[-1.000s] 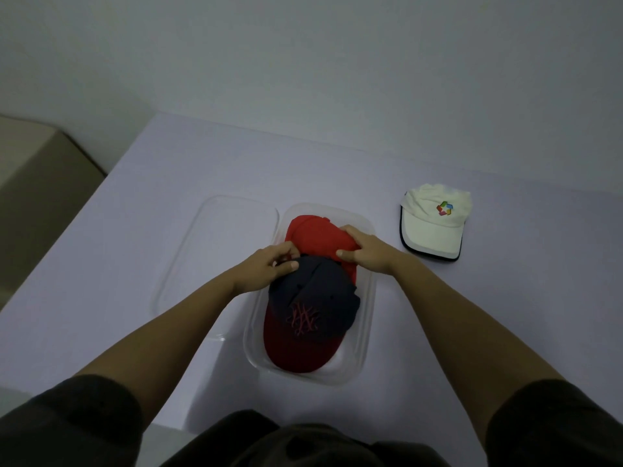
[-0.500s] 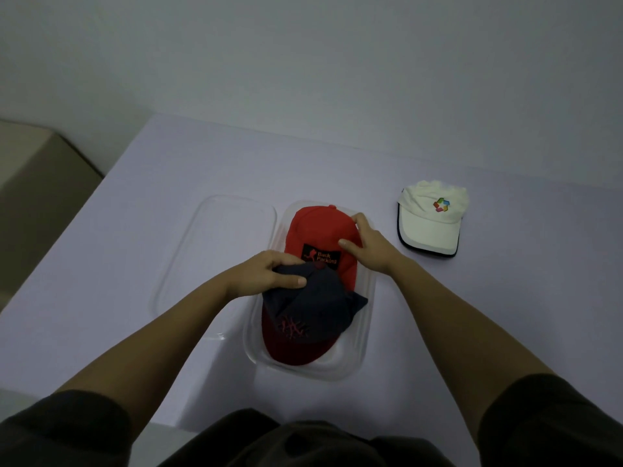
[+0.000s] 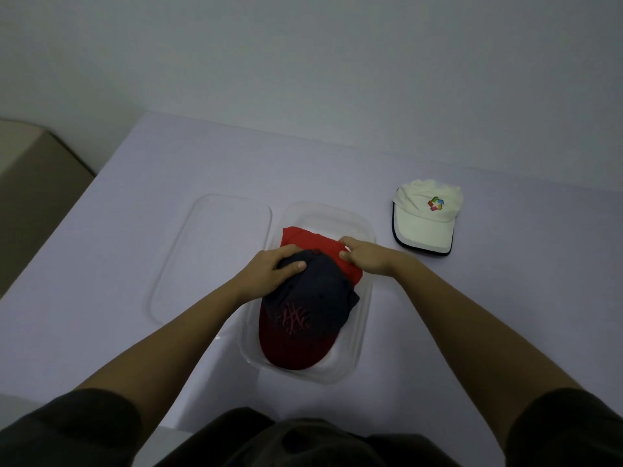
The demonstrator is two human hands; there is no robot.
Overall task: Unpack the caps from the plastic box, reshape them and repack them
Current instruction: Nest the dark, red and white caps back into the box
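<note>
Since half a second ago the navy cap (image 3: 317, 294) has been drawn back over the red cap (image 3: 315, 242), hiding the black patch that showed on the red crown, and the left hand (image 3: 268, 269) has shifted onto the navy crown's far end. Nearest, dark sleeves (image 3: 70, 429) fill the bottom corners and both bare forearms reach toward 12 o'clock. Between them the clear box (image 3: 330, 217) stands on the table (image 3: 101, 264) with both caps inside it. The navy cap lies on top, its dark red brim pointing to 6 o'clock against the box's near wall, red stitching on its front. The left hand's grip is clamped on the back of the navy crown, fingers curled round its far edge and the thumb pressed on top. Just beyond, the red cap lies crumpled under the navy one, showing only in the box's far half. The right hand (image 3: 369, 259) comes in from 4 o'clock, and its grip is clamped on the red cap's right edge, thumb and curled fingers pinching the cloth near the box's right wall. At 9 o'clock from the box, just beside it, the clear lid (image 3: 209, 254) lies flat. At 2 o'clock, apart from the box, a white cap (image 3: 426, 217) with a coloured badge rests with its dark-edged brim toward 6 o'clock. Behind the table rises a pale wall (image 3: 303, 62).
</note>
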